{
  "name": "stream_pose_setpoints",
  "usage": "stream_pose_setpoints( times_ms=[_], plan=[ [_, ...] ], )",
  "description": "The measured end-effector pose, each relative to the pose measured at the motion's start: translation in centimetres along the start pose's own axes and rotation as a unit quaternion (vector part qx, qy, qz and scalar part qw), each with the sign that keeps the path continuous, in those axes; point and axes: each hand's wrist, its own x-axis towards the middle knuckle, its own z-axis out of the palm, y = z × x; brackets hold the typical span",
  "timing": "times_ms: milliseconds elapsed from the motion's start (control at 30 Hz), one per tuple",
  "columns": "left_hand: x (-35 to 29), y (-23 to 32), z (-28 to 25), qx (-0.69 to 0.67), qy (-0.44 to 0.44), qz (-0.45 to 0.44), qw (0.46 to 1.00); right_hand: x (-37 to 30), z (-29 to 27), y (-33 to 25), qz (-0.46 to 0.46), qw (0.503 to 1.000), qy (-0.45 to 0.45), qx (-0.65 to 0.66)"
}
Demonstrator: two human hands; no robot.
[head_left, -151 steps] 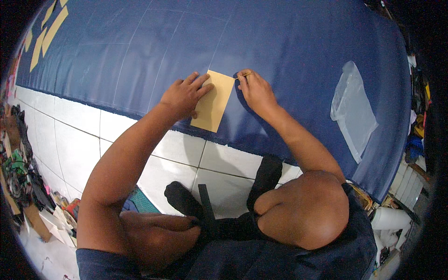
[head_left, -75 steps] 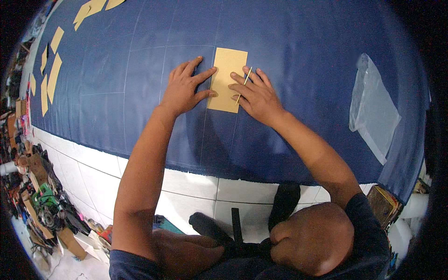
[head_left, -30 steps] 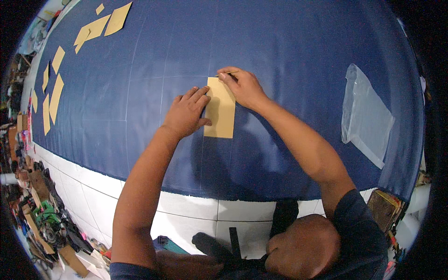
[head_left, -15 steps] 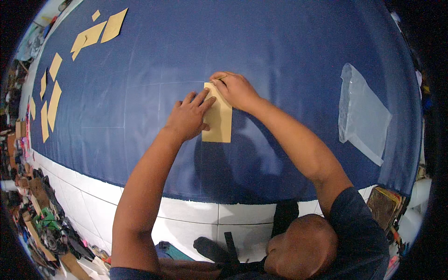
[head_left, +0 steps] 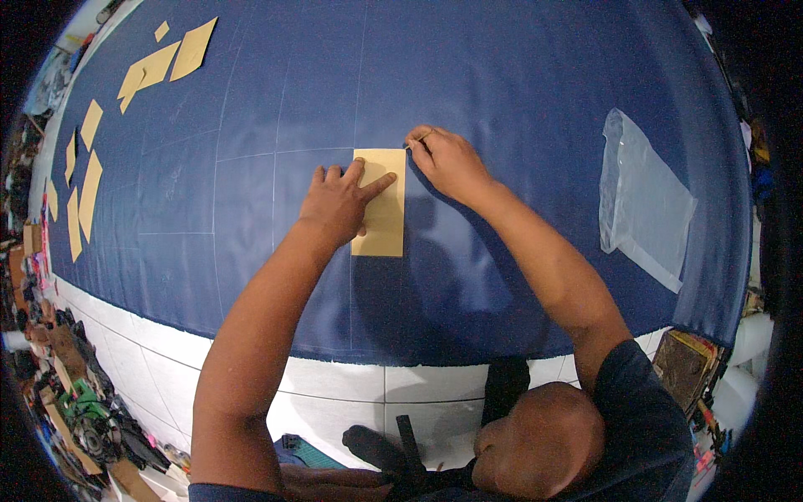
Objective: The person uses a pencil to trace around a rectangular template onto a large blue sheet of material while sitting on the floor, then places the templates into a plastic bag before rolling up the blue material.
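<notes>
Angular tan pieces [head_left: 90, 197] are lying left of the rectangular card [head_left: 383, 226]; left hand [head_left: 339, 202] — fingers spread — is holding card flat on smooth navy sheet [head_left: 502, 92]; right hand [head_left: 450, 163] is pinching thin stick [head_left: 426, 134] at card's top-right corner; crinkled plastic bag [head_left: 648, 201] is lying right of card.

Clear plastic bag [head_left: 648, 205] lay wrinkled off to your right, narrow end away from you. White floor tiles [head_left: 326, 397] had dark joints. Teal cutting mat [head_left: 311, 453] showed partly, low and left of centre. Clutter heap [head_left: 88, 414] lined your left edge, brown cardboard [head_left: 131, 478] included. White rounded object [head_left: 738, 390] at lower right: too blurred to identify.
</notes>
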Motion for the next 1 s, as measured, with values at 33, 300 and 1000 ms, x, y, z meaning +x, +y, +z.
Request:
stream_pose_setpoints(
  times_ms=[33, 300, 1000],
  plan=[
    [0.1, 0.0, 0.0, -0.005, -0.003, -0.001, 1.0, -0.1, 0.0, 0.1, -0.001, 1.0, 0.002, -0.003],
    [0.4, 0.2, -0.3, -0.02, -0.034, -0.011, 0.999, -1.6, 0.5, -0.4, -0.087, 0.993, -0.003, -0.076],
    [0.7, 0.6, -1.1, -0.106, -0.056, -0.018, 0.993, -7.2, -3.3, 4.5, -0.054, 0.99, 0.104, -0.076]
  ],
)
